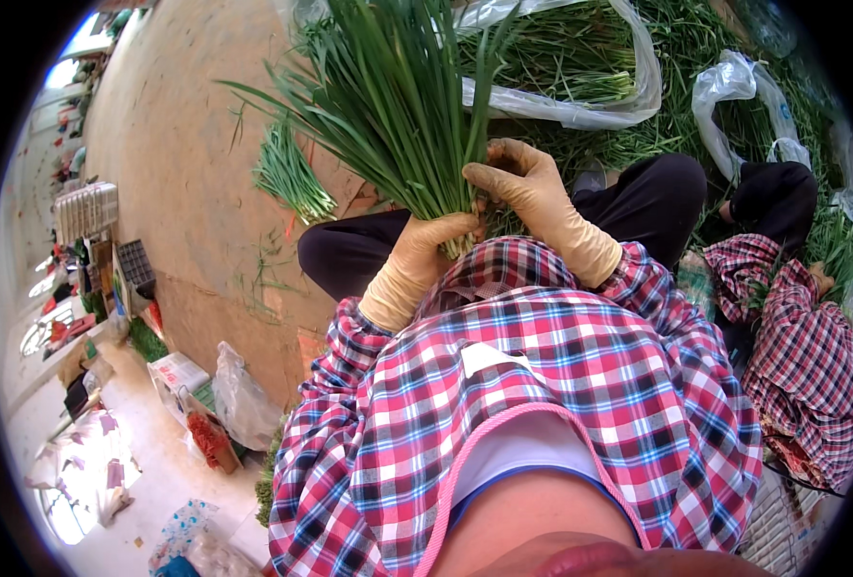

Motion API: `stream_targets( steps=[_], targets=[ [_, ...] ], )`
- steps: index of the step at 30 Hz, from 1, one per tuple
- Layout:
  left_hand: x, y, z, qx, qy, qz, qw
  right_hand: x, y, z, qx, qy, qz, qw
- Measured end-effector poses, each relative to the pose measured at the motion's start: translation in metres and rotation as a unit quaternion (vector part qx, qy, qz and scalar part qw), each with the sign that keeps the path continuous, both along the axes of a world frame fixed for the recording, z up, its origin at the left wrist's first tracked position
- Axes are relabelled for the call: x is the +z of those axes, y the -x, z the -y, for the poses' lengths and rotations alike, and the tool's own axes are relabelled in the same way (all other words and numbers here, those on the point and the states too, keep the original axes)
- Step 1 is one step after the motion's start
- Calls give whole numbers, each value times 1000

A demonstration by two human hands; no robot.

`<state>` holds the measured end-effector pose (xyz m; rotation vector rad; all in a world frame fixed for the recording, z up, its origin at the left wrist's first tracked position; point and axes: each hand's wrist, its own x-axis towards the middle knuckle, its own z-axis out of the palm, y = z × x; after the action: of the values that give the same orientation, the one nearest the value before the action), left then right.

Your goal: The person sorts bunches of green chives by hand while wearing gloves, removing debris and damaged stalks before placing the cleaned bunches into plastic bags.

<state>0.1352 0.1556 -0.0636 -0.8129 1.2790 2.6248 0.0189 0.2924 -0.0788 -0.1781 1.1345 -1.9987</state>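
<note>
The bundle of long, slender leafy stalks (pixel 397 125) is deep green, paling to whitish at its base, and the thin rubber gloves (pixel 585 236) on the left hand (pixel 421 248) and right hand (pixel 532 183) are pale yellow-tan — smudged brown at the right fingers (pixel 491 179). The loose cloth smock (pixel 532 346) is checked in pinkish red, white, black and light blue, its neckline edged pink, above near-black cloth trousers (pixel 354 252). The smaller bunch of thin stalks (pixel 290 173) is green with pale ends — the floor (pixel 186 144) tan-brown.

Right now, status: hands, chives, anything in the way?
Left hand gripping chive bunch near stem ends. Right hand alongside, fingers curled. Smaller bunch left, not in the way.
</note>
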Motion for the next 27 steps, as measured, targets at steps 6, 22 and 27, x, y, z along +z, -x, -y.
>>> stream_targets(
  steps=[6,22,27],
  targets=[
    [-6,-2,2,12,-31,4,999,-9,-7,0,-44,0,28,999],
    [-13,3,0,78,-134,2,988,-23,-17,-5,26,16,-16,999],
    [-14,6,2,87,-165,-22,982,-13,-25,-9,-3,101,-8,995]
  ],
)
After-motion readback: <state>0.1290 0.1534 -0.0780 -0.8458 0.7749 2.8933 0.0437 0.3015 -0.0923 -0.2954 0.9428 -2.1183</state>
